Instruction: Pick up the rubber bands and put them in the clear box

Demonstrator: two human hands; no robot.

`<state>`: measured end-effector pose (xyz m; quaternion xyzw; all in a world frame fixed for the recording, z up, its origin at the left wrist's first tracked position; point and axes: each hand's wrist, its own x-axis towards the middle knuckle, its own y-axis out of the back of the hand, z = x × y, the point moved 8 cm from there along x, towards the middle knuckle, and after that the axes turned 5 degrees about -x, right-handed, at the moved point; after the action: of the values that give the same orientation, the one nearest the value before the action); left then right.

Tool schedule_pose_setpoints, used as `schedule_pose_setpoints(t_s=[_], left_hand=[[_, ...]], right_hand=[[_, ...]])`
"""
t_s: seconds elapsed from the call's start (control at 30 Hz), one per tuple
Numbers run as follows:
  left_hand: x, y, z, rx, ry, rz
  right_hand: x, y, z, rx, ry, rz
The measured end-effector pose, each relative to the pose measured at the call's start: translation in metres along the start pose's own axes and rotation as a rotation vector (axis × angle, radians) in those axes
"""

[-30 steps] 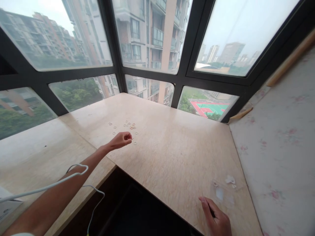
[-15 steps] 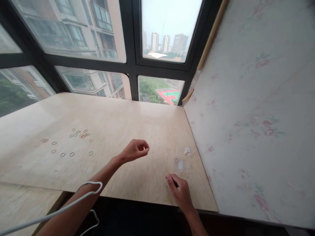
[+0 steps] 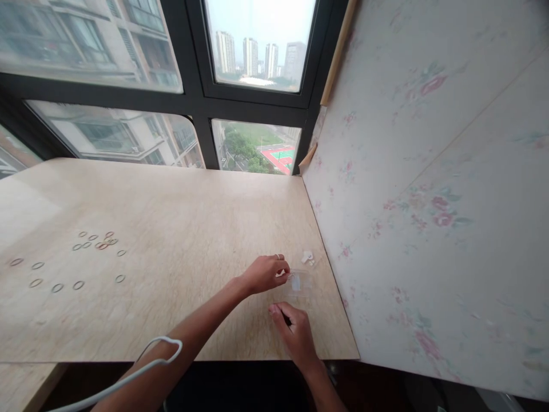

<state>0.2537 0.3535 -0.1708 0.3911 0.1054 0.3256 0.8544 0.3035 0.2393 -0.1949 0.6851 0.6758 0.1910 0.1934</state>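
My left hand [image 3: 266,274] reaches to the left edge of a clear plastic box [image 3: 303,284]. Its fingers are bent together in a pinch, and whatever lies between them is too small to make out. A thin band circles one of its fingers. Just in front of the box, my right hand [image 3: 292,329] is closed with thumb and forefinger pressed together, and I cannot see what it holds. Small white pieces [image 3: 307,257] lie behind the box, close to the wall.
Several thin rings [image 3: 102,246] are spread on the left of the marbled tabletop [image 3: 189,229], some bunched together. A floral wall [image 3: 412,229] borders the right side, with dark-framed windows [image 3: 195,106] behind. A white cable [image 3: 128,377] crosses my left forearm.
My left hand has moved right across the tabletop to the clear box. The view has turned to the right. My right hand keeps its pinch in front of the box.
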Motion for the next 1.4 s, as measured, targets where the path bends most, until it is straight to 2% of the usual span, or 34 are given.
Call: schedule_pose_setpoints(t_s=[0.2,0.3,0.37,0.5,0.63,0.73,0.8,0.97,1.1,1.2,1.3,1.4], left_hand=[[-0.003,0.0,-0.005,0.017,-0.004,-0.008],[-0.01,0.006,-0.01,-0.033,0.034,0.05],[-0.021,0.01,-0.02,-0.066,0.117,0.126],[-0.064,0.015,-0.051,-0.025,0.351,0.382],[-0.114,0.017,-0.065,0.057,0.363,0.527],[-0.147,0.027,-0.069,0.08,0.372,0.608],[-0.164,0.034,-0.07,0.042,0.355,0.61],[-0.192,0.049,-0.073,-0.049,0.317,0.491],[-0.215,0.062,-0.079,-0.091,0.311,0.416],[-0.233,0.068,-0.082,-0.111,0.289,0.387],[-0.251,0.074,-0.086,-0.119,0.288,0.416],[-0.265,0.076,-0.088,-0.111,0.284,0.453]], right_hand=[[0.001,0.002,0.0,0.028,-0.011,0.008],[0.001,0.003,-0.001,0.032,-0.005,0.007],[0.0,0.003,-0.001,0.03,-0.006,0.006],[-0.001,0.001,0.001,0.007,-0.007,-0.007],[-0.002,-0.001,0.004,-0.028,-0.003,-0.014],[-0.003,-0.002,0.007,-0.035,-0.002,-0.024],[-0.004,-0.001,0.01,-0.033,0.001,-0.026],[-0.003,-0.004,0.017,0.025,-0.048,-0.02],[0.007,-0.03,-0.006,0.122,-0.026,-0.077],[0.023,-0.067,-0.04,0.126,0.053,-0.195],[0.044,-0.108,-0.077,0.132,0.126,-0.337],[0.07,-0.145,-0.11,0.097,0.189,-0.414]])
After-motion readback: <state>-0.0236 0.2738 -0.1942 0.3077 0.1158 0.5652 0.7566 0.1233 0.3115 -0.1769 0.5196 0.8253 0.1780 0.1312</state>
